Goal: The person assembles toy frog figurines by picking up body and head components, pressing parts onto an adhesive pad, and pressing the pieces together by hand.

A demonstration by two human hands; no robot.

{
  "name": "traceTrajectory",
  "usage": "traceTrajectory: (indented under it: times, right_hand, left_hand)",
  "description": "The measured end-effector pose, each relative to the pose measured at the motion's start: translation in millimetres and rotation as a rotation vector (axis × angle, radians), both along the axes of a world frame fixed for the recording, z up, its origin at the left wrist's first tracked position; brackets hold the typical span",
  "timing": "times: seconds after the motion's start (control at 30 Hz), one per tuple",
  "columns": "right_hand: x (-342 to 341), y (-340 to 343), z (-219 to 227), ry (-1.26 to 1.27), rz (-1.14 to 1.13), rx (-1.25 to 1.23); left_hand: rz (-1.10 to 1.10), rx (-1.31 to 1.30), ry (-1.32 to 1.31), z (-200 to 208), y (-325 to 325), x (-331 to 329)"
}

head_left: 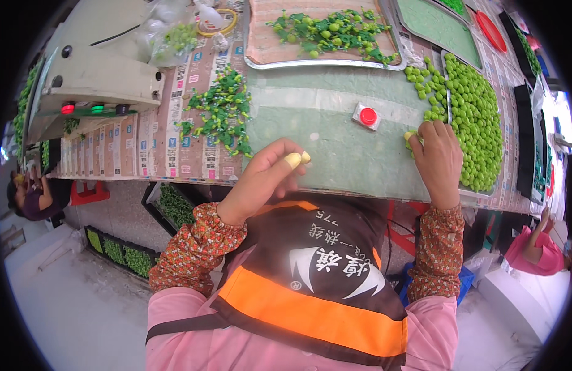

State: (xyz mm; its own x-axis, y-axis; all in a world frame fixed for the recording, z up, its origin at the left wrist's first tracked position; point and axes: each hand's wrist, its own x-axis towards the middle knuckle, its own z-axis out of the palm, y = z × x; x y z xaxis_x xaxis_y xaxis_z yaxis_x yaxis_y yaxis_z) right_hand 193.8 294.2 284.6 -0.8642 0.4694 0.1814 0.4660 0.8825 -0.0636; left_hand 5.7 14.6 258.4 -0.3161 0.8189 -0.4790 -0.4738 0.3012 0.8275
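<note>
Above the pale green mat point(335, 164) at the table's near edge, my left hand point(267, 173) has thumb and index finger pinched together, both with yellow covers on the tips. Whatever lies between them is too small to make out. My right hand point(438, 157) is closed at the mat's right side, fingers bent down, a yellow cover on one fingertip; its grip is hidden. It is nearest to a heap of small round light-green pieces point(477, 123), some spilling over the tray's left rim. A red round button on a small white base point(368, 116) sits on the mat between my hands.
Green sprigs with yellowish tips point(221, 111) lie left of the mat. A metal tray point(323, 62) behind it holds more green clusters. At far left stands a white machine point(100, 80) with coloured buttons. Black crates point(122, 256) sit below; other people are at both sides.
</note>
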Motion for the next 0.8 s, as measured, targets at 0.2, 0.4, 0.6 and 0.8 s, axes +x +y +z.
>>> traceTrajectory:
  times: [0.2,0.4,0.6,0.8]
  right_hand:
    - [-3.6,-0.4,-5.2,-0.037,-0.002,0.075]
    - [-7.0,3.9,-13.4,0.023,0.003,0.056]
    - [-12.6,-7.8,-8.3,0.103,0.07,-0.066]
    - [-13.4,-9.0,-9.1,0.041,0.08,-0.094]
  left_hand:
    - [0.087,-0.004,0.374,16.4,-6.1,-25.3]
    - [0.171,-0.145,1.404,30.5,-4.8,-68.5]
    - [-0.034,-0.39,1.794,27.0,2.3,-72.0]
    - [-0.068,-0.091,1.757,14.1,1.1,-73.3]
